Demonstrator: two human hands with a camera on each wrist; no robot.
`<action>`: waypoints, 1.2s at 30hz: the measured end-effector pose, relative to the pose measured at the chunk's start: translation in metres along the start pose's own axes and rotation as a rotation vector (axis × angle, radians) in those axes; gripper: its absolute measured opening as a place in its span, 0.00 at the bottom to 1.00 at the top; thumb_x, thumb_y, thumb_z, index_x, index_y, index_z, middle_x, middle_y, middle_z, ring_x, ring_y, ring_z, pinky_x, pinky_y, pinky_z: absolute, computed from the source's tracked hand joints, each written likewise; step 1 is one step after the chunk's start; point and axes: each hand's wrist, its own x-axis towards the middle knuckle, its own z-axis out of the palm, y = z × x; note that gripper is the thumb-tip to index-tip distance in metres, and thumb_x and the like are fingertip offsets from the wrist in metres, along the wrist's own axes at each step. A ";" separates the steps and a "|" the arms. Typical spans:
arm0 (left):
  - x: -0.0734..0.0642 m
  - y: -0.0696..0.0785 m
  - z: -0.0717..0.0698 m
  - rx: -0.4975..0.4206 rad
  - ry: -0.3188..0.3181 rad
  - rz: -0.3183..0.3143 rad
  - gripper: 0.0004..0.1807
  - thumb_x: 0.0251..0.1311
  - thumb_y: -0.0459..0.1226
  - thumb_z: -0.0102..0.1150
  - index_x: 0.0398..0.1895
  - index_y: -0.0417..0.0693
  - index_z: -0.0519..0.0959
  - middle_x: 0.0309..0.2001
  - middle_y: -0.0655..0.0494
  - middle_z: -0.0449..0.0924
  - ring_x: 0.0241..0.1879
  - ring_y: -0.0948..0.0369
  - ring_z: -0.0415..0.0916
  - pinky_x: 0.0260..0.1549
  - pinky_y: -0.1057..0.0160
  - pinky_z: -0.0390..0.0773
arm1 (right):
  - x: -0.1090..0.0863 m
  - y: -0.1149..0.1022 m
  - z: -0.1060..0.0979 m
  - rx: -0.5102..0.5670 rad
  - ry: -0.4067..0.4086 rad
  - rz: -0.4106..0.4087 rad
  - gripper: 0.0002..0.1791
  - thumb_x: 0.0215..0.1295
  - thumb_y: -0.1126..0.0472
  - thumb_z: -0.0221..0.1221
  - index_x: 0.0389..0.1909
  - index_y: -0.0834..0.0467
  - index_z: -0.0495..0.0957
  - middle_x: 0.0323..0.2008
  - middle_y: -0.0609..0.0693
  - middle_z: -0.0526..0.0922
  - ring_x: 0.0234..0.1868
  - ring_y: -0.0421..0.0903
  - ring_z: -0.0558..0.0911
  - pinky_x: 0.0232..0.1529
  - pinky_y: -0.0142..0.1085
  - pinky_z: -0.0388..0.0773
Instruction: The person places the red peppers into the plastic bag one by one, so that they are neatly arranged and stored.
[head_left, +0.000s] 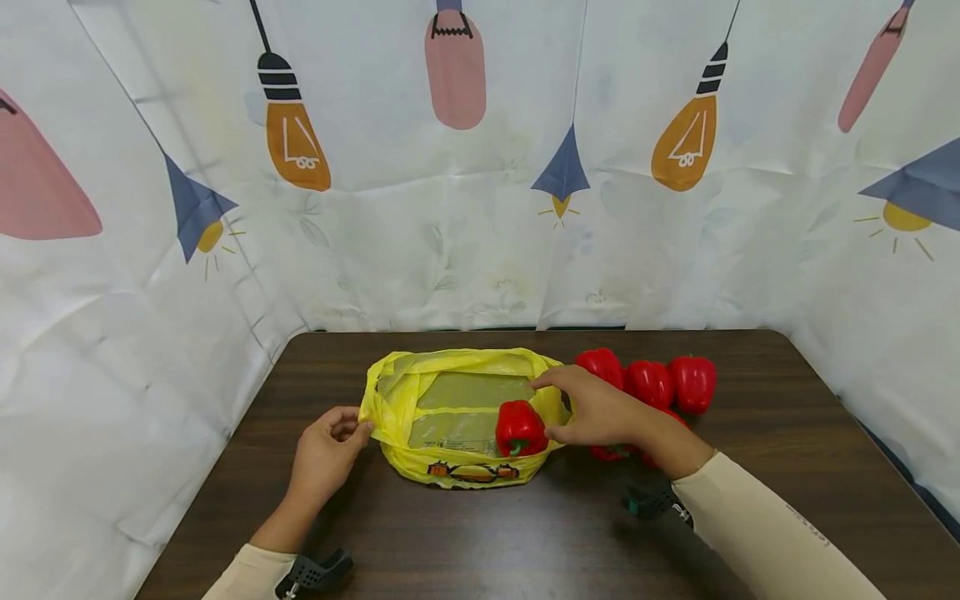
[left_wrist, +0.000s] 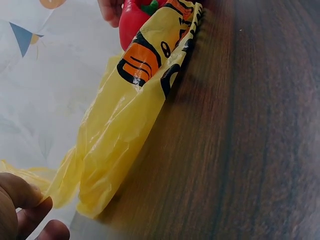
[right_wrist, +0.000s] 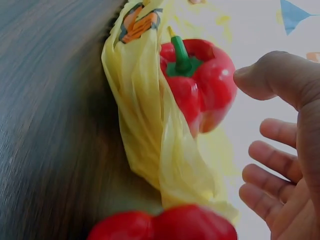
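Observation:
A yellow plastic bag lies on the table with its mouth spread wide. At its left edge, my left hand pinches the rim between thumb and fingers; the left wrist view shows the thin plastic stretched from those fingertips. One red bell pepper with a green stem sits inside the bag's right front part. Beside it, over the bag's right rim, is my right hand, its thumb and fingers spread apart. In the right wrist view the thumb tip is very close to the pepper; contact is hard to tell.
Several more red bell peppers are grouped right of the bag, some partly hidden behind the right forearm. The dark wooden table extends toward me. A white curtain with printed lamps hangs behind and around it.

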 end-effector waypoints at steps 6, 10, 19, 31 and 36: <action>-0.001 0.001 0.000 0.009 0.006 0.009 0.11 0.66 0.38 0.68 0.47 0.42 0.84 0.35 0.51 0.86 0.32 0.60 0.80 0.30 0.67 0.78 | -0.014 0.009 -0.007 0.001 0.038 0.034 0.38 0.55 0.53 0.73 0.67 0.55 0.73 0.65 0.50 0.74 0.66 0.53 0.70 0.61 0.56 0.73; -0.002 0.003 -0.001 0.002 -0.001 0.015 0.12 0.67 0.39 0.68 0.47 0.41 0.84 0.35 0.51 0.86 0.32 0.61 0.80 0.30 0.67 0.77 | -0.022 0.016 -0.011 -0.013 0.057 0.046 0.38 0.56 0.53 0.74 0.67 0.54 0.72 0.65 0.49 0.74 0.66 0.52 0.70 0.60 0.55 0.74; 0.001 0.004 -0.002 -0.016 -0.009 0.028 0.13 0.67 0.39 0.68 0.47 0.40 0.83 0.36 0.50 0.85 0.33 0.60 0.80 0.30 0.67 0.78 | -0.040 0.029 -0.024 -0.001 0.116 0.077 0.39 0.56 0.54 0.75 0.68 0.53 0.72 0.65 0.49 0.73 0.66 0.54 0.70 0.57 0.58 0.76; -0.001 0.003 -0.005 -0.004 -0.008 0.029 0.13 0.67 0.39 0.68 0.48 0.40 0.83 0.36 0.50 0.85 0.32 0.59 0.80 0.30 0.66 0.78 | -0.061 0.048 -0.037 -0.027 0.154 0.106 0.38 0.57 0.53 0.75 0.68 0.54 0.72 0.66 0.54 0.73 0.65 0.58 0.70 0.56 0.63 0.74; -0.002 0.005 -0.006 -0.002 -0.013 0.024 0.13 0.67 0.40 0.68 0.48 0.40 0.83 0.36 0.50 0.85 0.33 0.59 0.79 0.30 0.66 0.78 | -0.072 0.057 -0.041 -0.036 0.170 0.147 0.39 0.56 0.52 0.76 0.67 0.54 0.72 0.66 0.56 0.72 0.63 0.58 0.71 0.52 0.60 0.78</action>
